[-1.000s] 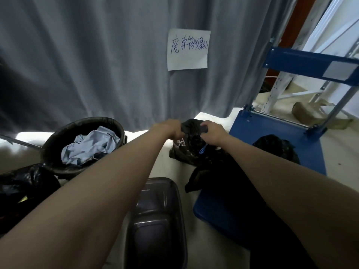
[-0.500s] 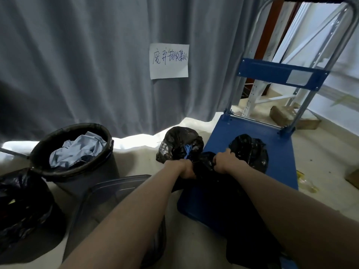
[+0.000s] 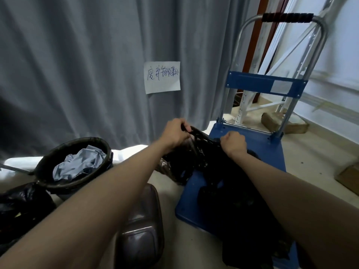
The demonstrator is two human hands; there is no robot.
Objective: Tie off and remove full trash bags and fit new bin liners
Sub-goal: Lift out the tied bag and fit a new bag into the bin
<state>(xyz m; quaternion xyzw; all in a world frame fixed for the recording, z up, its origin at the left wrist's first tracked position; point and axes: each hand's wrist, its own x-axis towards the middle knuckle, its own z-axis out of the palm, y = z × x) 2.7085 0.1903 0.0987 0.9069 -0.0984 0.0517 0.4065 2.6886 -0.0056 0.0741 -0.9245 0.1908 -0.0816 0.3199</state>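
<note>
A full black trash bag lies on the blue platform of a hand trolley. My left hand grips one end of the bag's neck, and my right hand grips the other end. The black plastic is stretched taut between the two fists. A round black bin with a black liner stands at the left, holding crumpled grey-blue cloth. An unlined dark rectangular bin stands in the foreground between my forearms.
Another black bag sits at the far left. A grey curtain with a handwritten paper note closes off the back. The trolley's metal handle rises at the right. Cardboard pieces lie on the floor beyond.
My hands have risen and pulled apart, stretching the bag's neck between them. The camera view has tilted up, so the trolley handle now shows.
</note>
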